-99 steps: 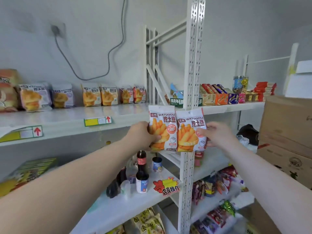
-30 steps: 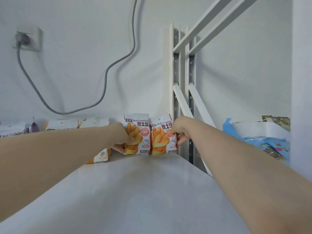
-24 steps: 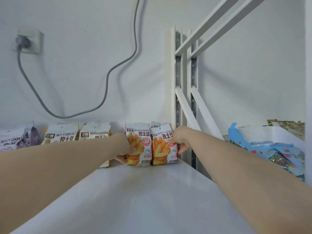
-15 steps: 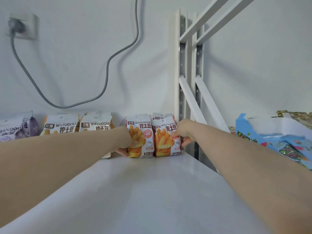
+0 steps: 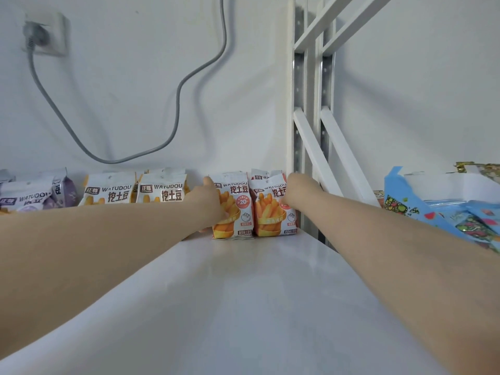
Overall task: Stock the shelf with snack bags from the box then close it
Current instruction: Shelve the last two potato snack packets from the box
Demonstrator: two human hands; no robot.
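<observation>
Orange-and-white snack bags stand upright at the back of the white shelf (image 5: pixel 243 293), against the wall. Two of them sit side by side under the hands: the left bag (image 5: pixel 234 209) has the left hand (image 5: pixel 209 204) curled around its left edge, thumb over the top corner, and the right bag (image 5: pixel 273 209) has the right hand (image 5: pixel 300 193) closed on its upper right corner, next to the shelf upright (image 5: pixel 297 104). A third bag peeks up behind the right one. Further left stand two yellow bags (image 5: pixel 135 189) of the same brand, touching each other, then at least two purple bags (image 5: pixel 32 196) at the frame edge. A blue carton (image 5: pixel 400 190) sits on the neighbouring shelf to the right.
</observation>
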